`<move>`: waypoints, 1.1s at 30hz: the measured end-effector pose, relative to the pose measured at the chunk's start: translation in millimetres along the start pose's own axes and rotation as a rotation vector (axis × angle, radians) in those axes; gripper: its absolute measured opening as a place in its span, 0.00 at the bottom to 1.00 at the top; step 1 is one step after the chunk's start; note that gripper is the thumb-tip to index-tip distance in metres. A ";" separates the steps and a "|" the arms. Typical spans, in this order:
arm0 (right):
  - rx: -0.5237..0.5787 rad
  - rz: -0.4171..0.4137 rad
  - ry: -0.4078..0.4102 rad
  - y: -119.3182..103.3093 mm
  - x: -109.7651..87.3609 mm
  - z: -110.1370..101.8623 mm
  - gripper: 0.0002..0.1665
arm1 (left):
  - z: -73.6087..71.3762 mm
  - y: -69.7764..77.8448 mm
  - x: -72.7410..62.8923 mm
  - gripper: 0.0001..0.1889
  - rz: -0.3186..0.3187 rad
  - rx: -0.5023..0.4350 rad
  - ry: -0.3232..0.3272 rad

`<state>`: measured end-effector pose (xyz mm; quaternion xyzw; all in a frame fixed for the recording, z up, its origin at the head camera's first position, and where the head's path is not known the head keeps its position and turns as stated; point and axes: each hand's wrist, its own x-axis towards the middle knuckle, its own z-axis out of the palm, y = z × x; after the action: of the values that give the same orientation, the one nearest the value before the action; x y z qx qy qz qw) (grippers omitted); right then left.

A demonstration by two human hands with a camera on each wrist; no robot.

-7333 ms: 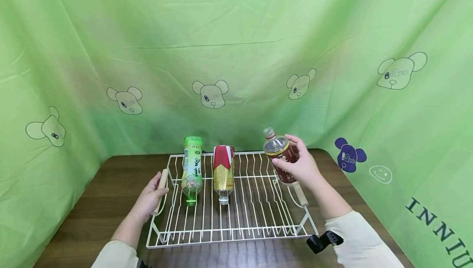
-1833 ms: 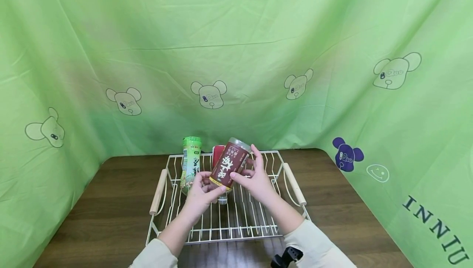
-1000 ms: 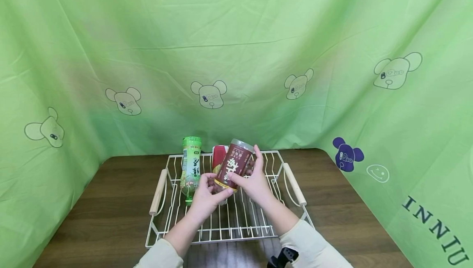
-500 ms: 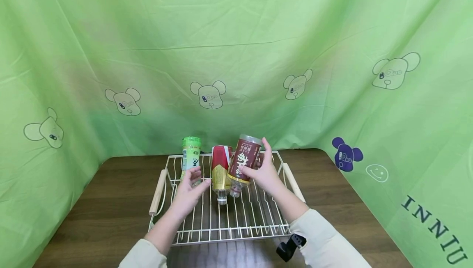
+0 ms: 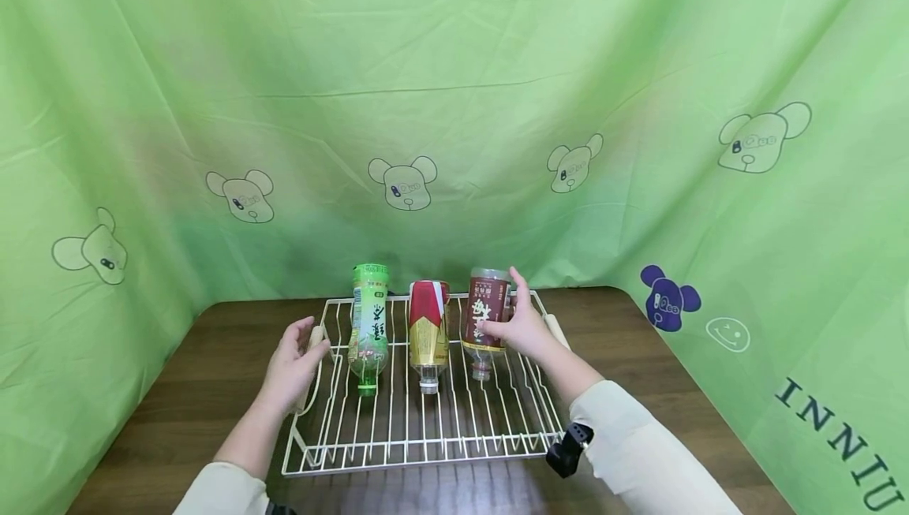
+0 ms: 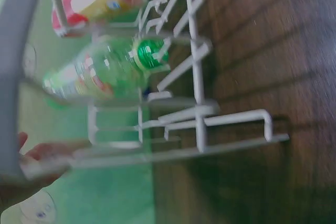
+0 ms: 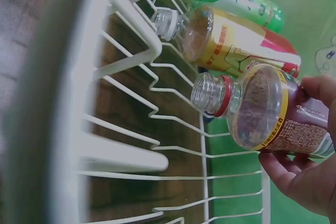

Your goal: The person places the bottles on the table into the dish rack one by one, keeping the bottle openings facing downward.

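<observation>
My right hand (image 5: 521,330) grips an uncapped clear plastic bottle (image 5: 486,310) with a dark red label, neck down, over the right half of a white wire dish rack (image 5: 426,444). In the right wrist view, its bare mouth and red neck ring (image 7: 226,95) show close above the wires. My left hand (image 5: 291,365) is around the wooden handle (image 5: 316,335) on the rack's left side, thumb across it. Between the hands, a green bottle (image 5: 369,326) and a red and gold bottle (image 5: 429,322) lean in the rack, necks toward the front.
The rack stands on a dark wooden table (image 5: 177,389). A second wooden handle (image 5: 557,331) is on its right side, partly behind my right arm. Green cloth (image 5: 454,105) with printed bear heads hangs behind and along both sides of the table.
The dark red bottle came from the right, was turned neck down with both hands, then moved right beside the red and gold one. My left hand released it and returned to the handle.
</observation>
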<state>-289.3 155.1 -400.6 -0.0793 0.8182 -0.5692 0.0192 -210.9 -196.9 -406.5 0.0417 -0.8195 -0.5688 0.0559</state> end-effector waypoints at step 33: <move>-0.284 0.083 -0.050 9.1 9.3 5.7 0.74 | -3.7 -39.2 6.1 0.37 -0.130 -0.038 -0.167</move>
<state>-298.8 151.5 -410.6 -0.0615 0.8923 -0.4443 0.0516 -216.2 -214.8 -441.7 0.0460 -0.8061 -0.5880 -0.0490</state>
